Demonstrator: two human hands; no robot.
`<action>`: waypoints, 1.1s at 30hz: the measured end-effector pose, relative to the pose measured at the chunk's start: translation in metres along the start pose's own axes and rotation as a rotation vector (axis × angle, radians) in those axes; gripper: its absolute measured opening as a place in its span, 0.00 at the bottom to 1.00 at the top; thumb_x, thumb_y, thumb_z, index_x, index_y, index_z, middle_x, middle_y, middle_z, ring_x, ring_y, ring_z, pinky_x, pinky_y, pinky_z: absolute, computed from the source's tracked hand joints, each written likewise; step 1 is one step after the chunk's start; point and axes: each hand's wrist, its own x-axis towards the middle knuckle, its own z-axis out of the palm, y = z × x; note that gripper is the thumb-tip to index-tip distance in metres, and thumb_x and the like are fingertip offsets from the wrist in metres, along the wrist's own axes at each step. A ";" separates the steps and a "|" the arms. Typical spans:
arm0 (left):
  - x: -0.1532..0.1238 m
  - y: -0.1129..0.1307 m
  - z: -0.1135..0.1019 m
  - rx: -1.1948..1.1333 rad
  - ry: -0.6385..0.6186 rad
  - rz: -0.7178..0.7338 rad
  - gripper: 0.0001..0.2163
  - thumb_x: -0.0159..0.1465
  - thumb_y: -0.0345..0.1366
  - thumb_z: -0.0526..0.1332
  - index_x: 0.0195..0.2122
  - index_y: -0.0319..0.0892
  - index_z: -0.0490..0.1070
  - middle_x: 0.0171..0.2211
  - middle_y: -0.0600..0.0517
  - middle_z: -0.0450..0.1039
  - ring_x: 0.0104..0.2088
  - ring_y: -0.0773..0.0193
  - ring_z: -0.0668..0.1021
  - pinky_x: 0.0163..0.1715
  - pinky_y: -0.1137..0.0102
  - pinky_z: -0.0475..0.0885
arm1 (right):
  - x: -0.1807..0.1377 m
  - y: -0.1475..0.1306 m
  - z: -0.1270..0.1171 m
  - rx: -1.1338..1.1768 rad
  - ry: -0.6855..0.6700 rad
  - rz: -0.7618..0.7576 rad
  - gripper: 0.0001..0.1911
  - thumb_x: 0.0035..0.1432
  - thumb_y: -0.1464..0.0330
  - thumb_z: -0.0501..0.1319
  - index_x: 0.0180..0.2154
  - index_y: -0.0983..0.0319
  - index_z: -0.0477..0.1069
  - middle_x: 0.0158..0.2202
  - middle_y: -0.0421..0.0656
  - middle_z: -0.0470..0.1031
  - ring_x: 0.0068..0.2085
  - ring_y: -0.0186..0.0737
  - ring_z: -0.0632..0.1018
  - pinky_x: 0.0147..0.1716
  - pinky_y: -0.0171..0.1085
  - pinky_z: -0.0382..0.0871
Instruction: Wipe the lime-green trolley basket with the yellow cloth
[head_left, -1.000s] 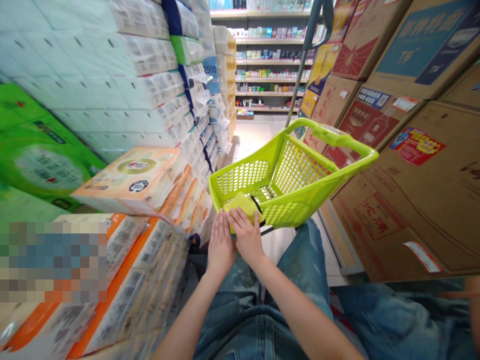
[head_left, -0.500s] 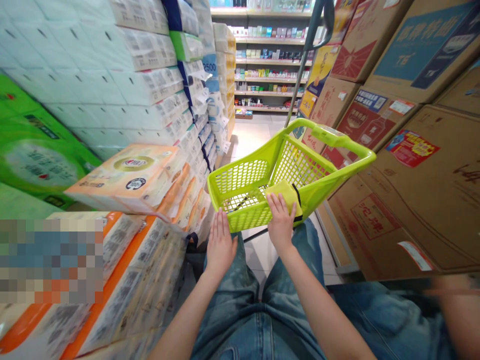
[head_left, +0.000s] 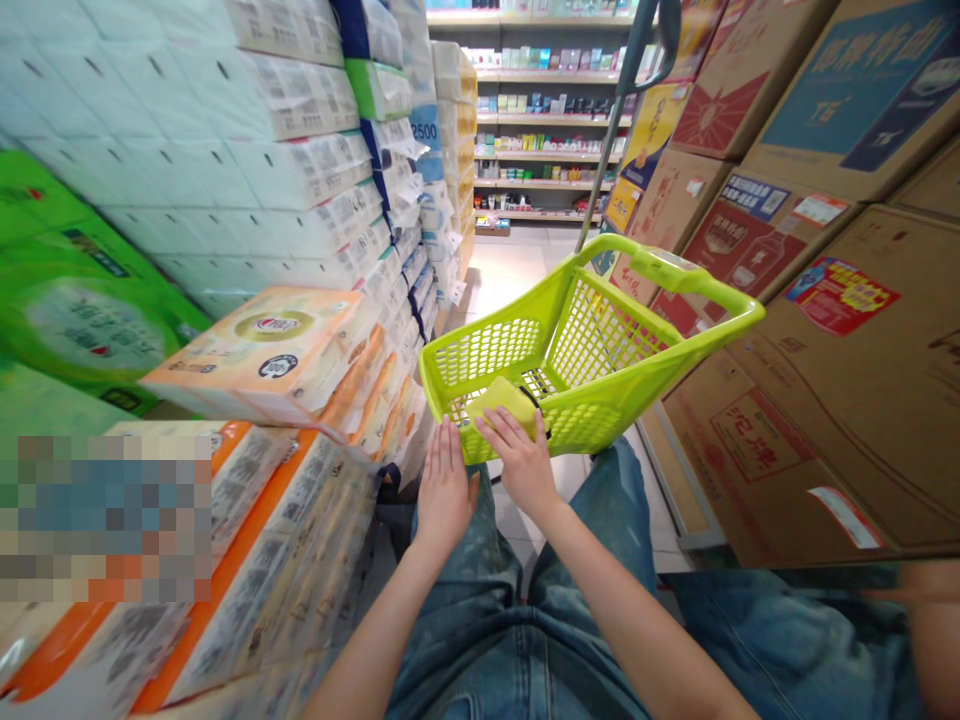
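A lime-green shopping basket with perforated sides stands tilted in front of my knees. My left hand lies against its near left corner, fingers stretched straight at the rim and the thumb apart. In my right hand is a yellow cloth-like pad with a black band along one side. The fingers press this pad at the basket's near wall, just right of my left hand. Its underside is hidden, so I cannot tell whether it is a cloth or a sponge.
Wrapped tissue packs are stacked on the left. Cardboard boxes rise on the right. A grey pole handle stands behind the basket, and stocked shelves close the aisle. Another person's jeans-clad leg is at lower right.
My right hand has slid the yellow pad leftward along the basket's near wall, toward my left hand. My left hand has stayed at the corner. The view has shifted slightly.
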 end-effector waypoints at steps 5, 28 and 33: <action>0.001 -0.001 -0.001 -0.020 -0.004 0.009 0.42 0.65 0.33 0.56 0.71 0.33 0.26 0.71 0.32 0.42 0.71 0.46 0.52 0.66 0.53 0.58 | -0.008 0.061 -0.028 -0.112 0.140 0.193 0.39 0.54 0.84 0.47 0.65 0.54 0.59 0.65 0.41 0.66 0.68 0.37 0.62 0.69 0.56 0.26; 0.000 -0.002 -0.001 -0.034 -0.001 0.000 0.41 0.65 0.33 0.56 0.71 0.32 0.29 0.71 0.32 0.44 0.71 0.46 0.52 0.66 0.53 0.58 | -0.003 0.023 -0.009 -0.021 0.061 0.032 0.37 0.57 0.83 0.47 0.66 0.54 0.58 0.66 0.42 0.65 0.68 0.36 0.61 0.69 0.53 0.25; 0.000 -0.001 -0.001 -0.044 0.004 0.003 0.41 0.65 0.32 0.57 0.71 0.32 0.28 0.71 0.32 0.43 0.71 0.46 0.52 0.66 0.53 0.58 | -0.007 0.069 -0.027 -0.096 0.180 0.227 0.42 0.51 0.85 0.46 0.65 0.55 0.60 0.65 0.41 0.66 0.68 0.40 0.61 0.70 0.56 0.33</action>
